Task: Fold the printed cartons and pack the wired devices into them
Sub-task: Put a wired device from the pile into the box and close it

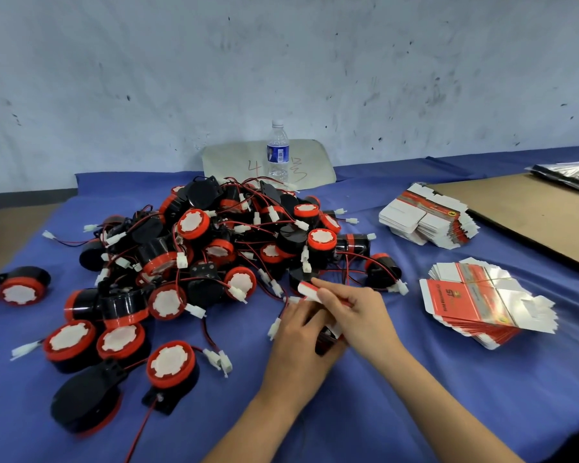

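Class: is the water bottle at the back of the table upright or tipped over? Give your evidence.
Upright: the water bottle stands on its base with its white cap on top.

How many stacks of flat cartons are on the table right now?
2. The far stack lies at the right, beside the brown board; the near stack lies just right of the right hand. None seems hidden.

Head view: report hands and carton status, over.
Left hand and right hand both grip small red-and-white printed cardboard carton. White end flap sticks out, not tucked. Heap of black-and-red round wired devices lies right behind, wires beside hands.
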{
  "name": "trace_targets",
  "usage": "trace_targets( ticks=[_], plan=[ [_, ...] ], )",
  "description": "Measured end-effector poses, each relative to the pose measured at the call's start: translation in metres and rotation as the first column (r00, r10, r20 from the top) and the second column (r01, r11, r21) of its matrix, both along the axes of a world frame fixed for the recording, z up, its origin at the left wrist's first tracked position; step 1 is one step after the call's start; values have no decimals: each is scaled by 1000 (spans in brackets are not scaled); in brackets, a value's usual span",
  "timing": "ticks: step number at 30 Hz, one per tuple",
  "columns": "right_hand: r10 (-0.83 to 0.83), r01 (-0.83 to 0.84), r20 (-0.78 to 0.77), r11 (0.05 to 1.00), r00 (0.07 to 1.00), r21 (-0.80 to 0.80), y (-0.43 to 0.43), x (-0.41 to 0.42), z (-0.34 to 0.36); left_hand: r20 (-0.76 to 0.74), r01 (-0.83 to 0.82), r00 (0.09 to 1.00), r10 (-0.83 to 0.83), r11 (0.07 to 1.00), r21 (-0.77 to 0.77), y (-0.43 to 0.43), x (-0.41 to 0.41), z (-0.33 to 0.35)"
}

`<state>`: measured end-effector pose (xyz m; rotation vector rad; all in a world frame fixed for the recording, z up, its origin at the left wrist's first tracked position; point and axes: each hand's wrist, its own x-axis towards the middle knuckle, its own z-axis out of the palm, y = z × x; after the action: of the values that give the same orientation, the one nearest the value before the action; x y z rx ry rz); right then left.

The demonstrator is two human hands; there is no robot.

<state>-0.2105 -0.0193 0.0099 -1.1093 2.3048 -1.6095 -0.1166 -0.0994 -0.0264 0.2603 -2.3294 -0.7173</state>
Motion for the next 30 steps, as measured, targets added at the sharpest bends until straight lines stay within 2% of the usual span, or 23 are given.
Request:
trace_targets(
  ticks=[3, 6, 9, 11, 17, 21, 30],
  plan=[
    [-25, 25, 9, 999, 1000, -36, 3, 7, -5, -18, -14, 1000, 15, 997, 72, 3, 0, 0],
    [-32, 31, -16, 998, 999, -53, 2, 13, -8, -95, -54, 992, 78, 971, 234, 8, 1, 0],
    [-22, 25, -146, 999, 989, 19, 1, 13, -14, -131, -121, 975, 180, 923, 365, 8, 2, -1],
    [-9, 24, -235, 998, 972, 62, 1, 13, -18, -107, -129, 977, 186, 907, 400, 6, 3, -1],
    [-30, 69, -444, 995, 896, 72, 4, 19, -21, 36, -80, 997, 72, 922, 380, -2, 4, -5],
    [-56, 93, -469, 994, 882, 56, 3, 21, -22, 80, -44, 997, 14, 924, 380, -8, 4, -8],
    [-85, 125, -498, 991, 863, 48, -2, 25, -18, 74, -82, 995, 60, 930, 359, -6, 5, -8]
  ],
)
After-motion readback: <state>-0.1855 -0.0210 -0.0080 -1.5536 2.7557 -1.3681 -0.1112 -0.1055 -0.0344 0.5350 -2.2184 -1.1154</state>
